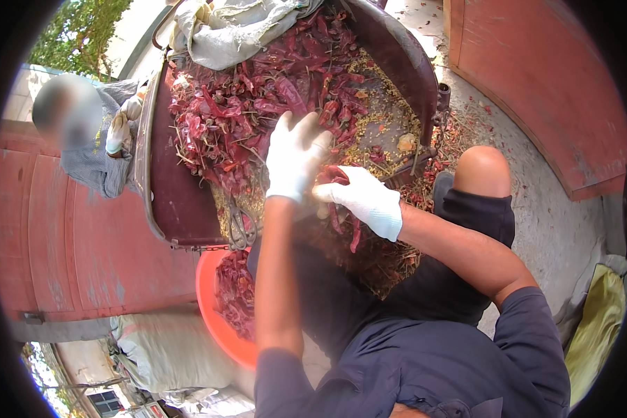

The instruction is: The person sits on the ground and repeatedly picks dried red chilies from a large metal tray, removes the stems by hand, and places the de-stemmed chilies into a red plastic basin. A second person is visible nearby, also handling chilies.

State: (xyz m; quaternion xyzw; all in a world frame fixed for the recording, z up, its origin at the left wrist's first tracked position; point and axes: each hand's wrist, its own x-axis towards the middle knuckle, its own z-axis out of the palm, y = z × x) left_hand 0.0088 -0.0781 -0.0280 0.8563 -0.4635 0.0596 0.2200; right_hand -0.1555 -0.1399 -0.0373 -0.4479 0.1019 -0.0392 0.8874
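Note:
Dried red chili peppers (219,120) lie heaped in a maroon metal cart bed (183,209) before me, with loose pale seeds (392,109) to the right. My left hand (295,157), in a white knit glove, is over the near side of the heap, fingers spread and slightly blurred. I see nothing in it, though its palm is hidden. My right hand (366,198), gloved alike, is beside it at the bed's near edge, closed around a few chili peppers (334,175). More peppers hang below that hand. Metal scissors (240,227) rest at the near edge.
Left of my legs stands an orange basin (206,298) of chili peppers. Stems and scraps (392,266) lie below the bed. A co-worker (94,141) in white gloves is at the left side. A pale sack (230,42) lies across the far end. Red metal doors (543,78) stand right.

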